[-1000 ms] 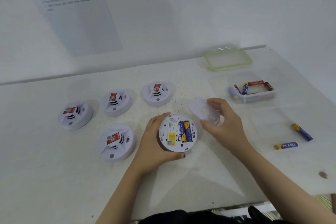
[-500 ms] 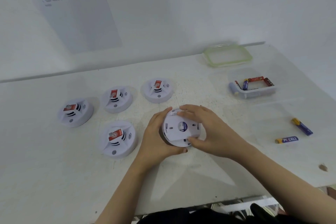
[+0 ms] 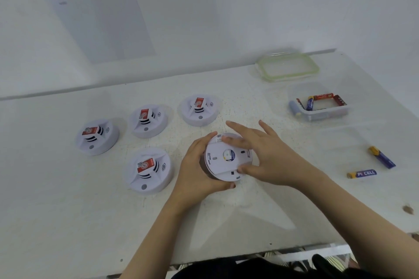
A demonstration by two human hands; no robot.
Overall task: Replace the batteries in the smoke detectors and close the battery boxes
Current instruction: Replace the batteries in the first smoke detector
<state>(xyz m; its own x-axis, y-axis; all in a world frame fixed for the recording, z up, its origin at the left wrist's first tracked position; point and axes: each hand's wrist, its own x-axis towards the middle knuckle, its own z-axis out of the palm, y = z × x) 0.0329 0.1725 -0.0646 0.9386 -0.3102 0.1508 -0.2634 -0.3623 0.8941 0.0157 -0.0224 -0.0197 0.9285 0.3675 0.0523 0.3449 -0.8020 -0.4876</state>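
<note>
the left hand [image 3: 199, 165] grips the upturned detector [image 3: 223, 158] at its left side. the right hand [image 3: 269, 156] rests open on its cover [image 3: 217, 165], thumb at the near rim, fingers spread.

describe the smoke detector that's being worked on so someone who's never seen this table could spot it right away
On the white table, five round white smoke detectors sit left of centre. The one being worked on is nearest the middle, gripped by the left hand with the right hand on top. Unlike the other four, it lies face down, showing a flat back and no red sticker.
</note>
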